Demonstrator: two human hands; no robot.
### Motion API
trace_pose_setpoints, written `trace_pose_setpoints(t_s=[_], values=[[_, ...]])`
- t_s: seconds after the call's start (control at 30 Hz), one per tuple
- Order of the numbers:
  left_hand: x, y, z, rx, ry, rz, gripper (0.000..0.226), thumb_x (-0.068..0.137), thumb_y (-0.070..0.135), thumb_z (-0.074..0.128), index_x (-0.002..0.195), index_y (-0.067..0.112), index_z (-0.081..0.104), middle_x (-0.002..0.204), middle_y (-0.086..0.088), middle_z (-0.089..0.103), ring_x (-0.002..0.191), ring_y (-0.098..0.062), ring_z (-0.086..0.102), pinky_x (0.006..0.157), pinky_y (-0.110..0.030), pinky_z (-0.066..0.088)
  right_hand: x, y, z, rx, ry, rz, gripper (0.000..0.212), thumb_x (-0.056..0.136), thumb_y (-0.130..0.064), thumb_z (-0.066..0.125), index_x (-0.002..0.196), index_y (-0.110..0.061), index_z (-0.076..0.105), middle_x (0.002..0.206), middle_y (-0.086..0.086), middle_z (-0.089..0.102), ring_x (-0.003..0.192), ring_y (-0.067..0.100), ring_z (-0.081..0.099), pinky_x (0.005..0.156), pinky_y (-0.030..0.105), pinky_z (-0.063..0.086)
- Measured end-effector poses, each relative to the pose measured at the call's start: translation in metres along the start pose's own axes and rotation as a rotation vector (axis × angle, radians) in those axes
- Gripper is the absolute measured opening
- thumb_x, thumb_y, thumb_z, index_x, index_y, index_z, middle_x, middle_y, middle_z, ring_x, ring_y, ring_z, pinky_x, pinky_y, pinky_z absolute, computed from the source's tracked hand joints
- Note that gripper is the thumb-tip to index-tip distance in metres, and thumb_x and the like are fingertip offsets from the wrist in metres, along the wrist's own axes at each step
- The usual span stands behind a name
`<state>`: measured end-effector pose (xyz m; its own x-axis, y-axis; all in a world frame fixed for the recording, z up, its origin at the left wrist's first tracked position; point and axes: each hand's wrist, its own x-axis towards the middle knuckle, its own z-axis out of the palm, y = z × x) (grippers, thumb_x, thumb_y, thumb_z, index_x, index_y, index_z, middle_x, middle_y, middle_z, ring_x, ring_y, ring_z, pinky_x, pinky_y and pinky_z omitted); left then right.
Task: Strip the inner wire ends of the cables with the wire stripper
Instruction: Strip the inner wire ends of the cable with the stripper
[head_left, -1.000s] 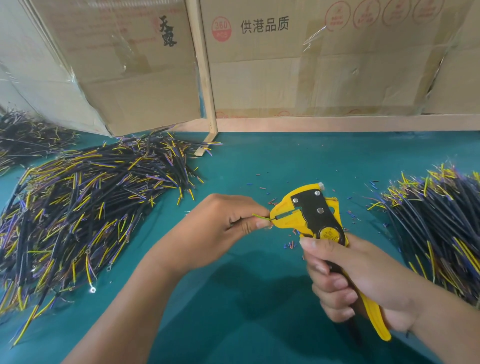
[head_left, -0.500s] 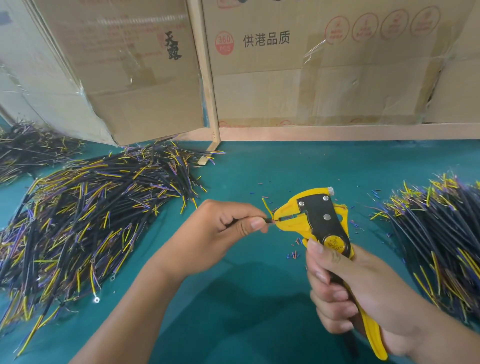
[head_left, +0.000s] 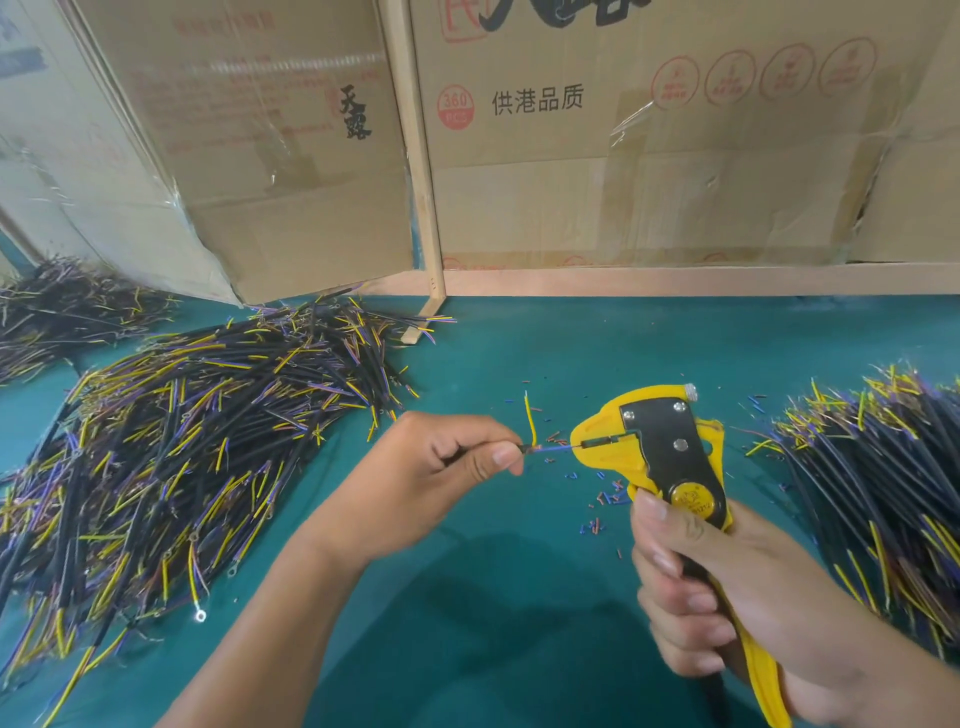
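Observation:
My left hand (head_left: 441, 467) pinches a black cable between thumb and fingers. Its yellow inner wire (head_left: 530, 423) stands bent upward, and its blue inner wire (head_left: 553, 448) runs right into the jaws of the wire stripper (head_left: 649, 457). The stripper is yellow with a black plate, and my right hand (head_left: 727, 587) grips its handles from below. Most of the held cable is hidden inside my left fist.
A big heap of black cables with yellow and purple ends (head_left: 171, 441) covers the green table (head_left: 493, 623) at left. Another pile (head_left: 883, 478) lies at right. Small insulation scraps (head_left: 602, 512) dot the mat. Cardboard boxes (head_left: 623, 156) stand along the back edge.
The yellow wire has left the stripper jaws and now stands upward. The blue wire now sits in the jaws. Both hands stay about where they were.

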<state>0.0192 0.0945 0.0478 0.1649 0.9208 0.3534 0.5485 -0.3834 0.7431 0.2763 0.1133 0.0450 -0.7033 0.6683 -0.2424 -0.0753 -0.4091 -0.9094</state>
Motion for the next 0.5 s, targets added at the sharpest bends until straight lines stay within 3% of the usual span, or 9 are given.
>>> trace_pose_setpoints(t_s=[0.13,0.3,0.5], values=[[0.0,0.0,-0.003,0.038,0.022,0.008,0.027,0.096,0.047,0.051,0.092,0.027,0.068,0.068,-0.008,0.051,0.058,-0.021,0.034,0.053,-0.031,0.029,0.003,0.003,-0.002,0.088,-0.033,-0.003,0.045,0.07,-0.039,0.079,0.065,-0.007,0.048,0.057,0.009,0.028,0.043,0.019,0.029,0.044,0.031,0.035],[0.0,0.002,0.003,0.037,-0.018,0.027,0.026,0.097,0.047,0.05,0.091,0.028,0.067,0.062,0.008,0.04,0.055,-0.008,0.026,0.051,-0.019,0.022,0.008,0.008,-0.009,0.099,-0.219,0.015,0.036,0.082,-0.033,0.076,0.076,-0.005,0.056,0.065,0.014,0.04,0.055,0.026,0.044,0.06,0.042,0.048],[0.0,0.001,0.002,0.049,-0.021,0.015,0.028,0.097,0.049,0.05,0.092,0.028,0.067,0.062,0.0,0.037,0.054,-0.008,0.024,0.049,-0.02,0.021,0.01,0.011,-0.016,0.101,-0.317,-0.006,0.036,0.087,-0.036,0.075,0.084,-0.004,0.059,0.071,0.015,0.046,0.063,0.029,0.05,0.07,0.045,0.05]])
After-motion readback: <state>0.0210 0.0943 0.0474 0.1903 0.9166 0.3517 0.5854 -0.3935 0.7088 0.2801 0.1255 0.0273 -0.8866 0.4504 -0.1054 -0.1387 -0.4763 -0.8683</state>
